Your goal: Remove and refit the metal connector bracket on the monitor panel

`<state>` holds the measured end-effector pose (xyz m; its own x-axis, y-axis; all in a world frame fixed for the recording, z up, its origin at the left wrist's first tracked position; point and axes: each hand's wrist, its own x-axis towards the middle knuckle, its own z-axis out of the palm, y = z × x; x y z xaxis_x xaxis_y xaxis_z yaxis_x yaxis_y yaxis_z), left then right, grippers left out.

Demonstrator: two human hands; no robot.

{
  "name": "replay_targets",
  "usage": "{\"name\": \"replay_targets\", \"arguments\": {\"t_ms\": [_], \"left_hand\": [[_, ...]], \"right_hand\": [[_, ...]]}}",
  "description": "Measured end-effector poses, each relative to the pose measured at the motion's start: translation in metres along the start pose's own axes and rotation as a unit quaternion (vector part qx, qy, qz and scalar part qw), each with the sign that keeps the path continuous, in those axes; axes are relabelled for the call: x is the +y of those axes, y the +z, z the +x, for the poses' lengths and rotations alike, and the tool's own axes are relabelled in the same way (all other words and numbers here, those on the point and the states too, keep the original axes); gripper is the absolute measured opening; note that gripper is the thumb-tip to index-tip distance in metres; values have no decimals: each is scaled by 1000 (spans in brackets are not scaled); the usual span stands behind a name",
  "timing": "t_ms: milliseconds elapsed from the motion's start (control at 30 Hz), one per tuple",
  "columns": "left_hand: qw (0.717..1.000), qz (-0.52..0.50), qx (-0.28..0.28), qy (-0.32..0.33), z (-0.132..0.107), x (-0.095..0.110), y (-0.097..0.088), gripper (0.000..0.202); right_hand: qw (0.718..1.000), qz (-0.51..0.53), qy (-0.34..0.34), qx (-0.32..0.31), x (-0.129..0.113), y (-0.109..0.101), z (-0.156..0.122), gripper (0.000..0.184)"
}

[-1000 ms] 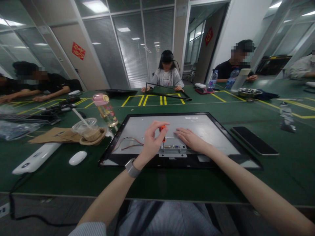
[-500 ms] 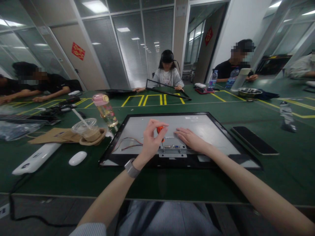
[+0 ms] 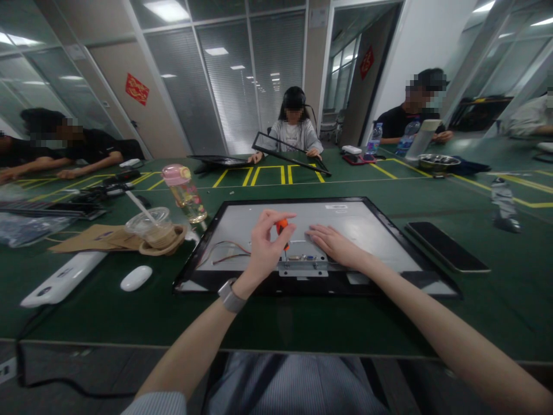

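A flat monitor panel lies back-up on the green table, grey metal inside a black frame. My left hand is closed round an orange-handled screwdriver that stands upright with its tip on the small metal connector bracket near the panel's front edge. My right hand lies flat with fingers stretched out on the metal back, just right of the screwdriver. Red and white wires run across the panel's left part.
Left of the panel are a white mouse, a white power strip, a plastic cup with straw on brown paper, and a pink-capped bottle. A black phone lies to the right. Other people sit around the table; one opposite holds a black frame.
My left hand's fingers have shifted slightly round the screwdriver handle, as in turning it. The person opposite has lifted the black frame higher. My right hand has stayed put.
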<state>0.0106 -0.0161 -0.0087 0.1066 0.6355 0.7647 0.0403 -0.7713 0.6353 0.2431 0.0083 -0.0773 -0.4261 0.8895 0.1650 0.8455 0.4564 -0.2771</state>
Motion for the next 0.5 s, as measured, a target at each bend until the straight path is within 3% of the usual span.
{"name": "replay_targets", "arguments": {"t_ms": [100, 233, 500], "left_hand": [[1000, 1, -11, -2, 0, 2, -1, 15], [997, -42, -55, -41, -3, 1, -2, 30], [996, -57, -53, -39, -6, 1, 2, 21]], "right_hand": [[1000, 0, 2, -4, -1, -1, 0, 55], [1000, -1, 8, -9, -2, -3, -1, 57], [1000, 2, 17, -18, -4, -5, -1, 58]]}}
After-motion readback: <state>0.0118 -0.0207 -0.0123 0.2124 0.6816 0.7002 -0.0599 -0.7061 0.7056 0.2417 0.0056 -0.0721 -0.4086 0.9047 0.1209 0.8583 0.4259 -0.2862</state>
